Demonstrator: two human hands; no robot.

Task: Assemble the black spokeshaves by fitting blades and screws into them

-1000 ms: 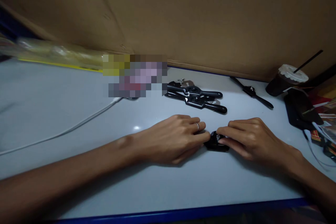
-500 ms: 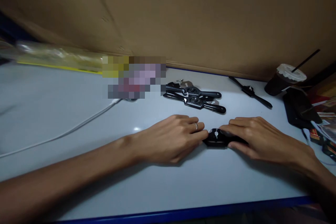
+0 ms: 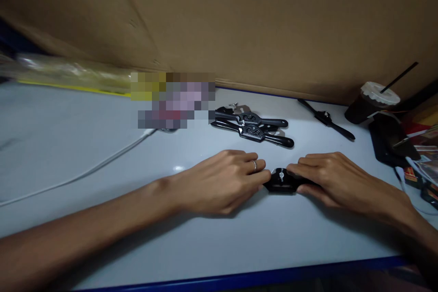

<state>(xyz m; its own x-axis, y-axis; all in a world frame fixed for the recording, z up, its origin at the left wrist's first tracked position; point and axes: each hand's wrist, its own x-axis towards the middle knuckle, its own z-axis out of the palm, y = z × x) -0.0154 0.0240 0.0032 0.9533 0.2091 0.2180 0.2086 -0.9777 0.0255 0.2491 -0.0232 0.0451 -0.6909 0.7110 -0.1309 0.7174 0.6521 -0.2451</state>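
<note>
Both hands lie palm-down on the pale table (image 3: 102,246), meeting over a small black tool (image 3: 281,181) that sits near the front edge, a little right of the middle. The left hand (image 3: 222,182) (a ring shows on one finger) has its fingers curled loosely with the fingertips touching the tool's left end, covering whatever extends that way. The right hand (image 3: 333,179) is likewise half-closed, its fingers laid over the tool's right end, so only the middle block with a small silvery screw on top shows between them. Whether either hand truly grips the tool or only presses on it cannot be told. Farther back, just beyond the hands, lie two black spokeshaves (image 3: 253,127) side by side, touching, and a third slimmer one (image 3: 326,119) lies apart to their right. At the far right stands a lidded cup (image 3: 371,102) with a dark straw. A white cable (image 3: 85,173) trails across the left side, and a cardboard wall (image 3: 256,23) rises behind.
</note>
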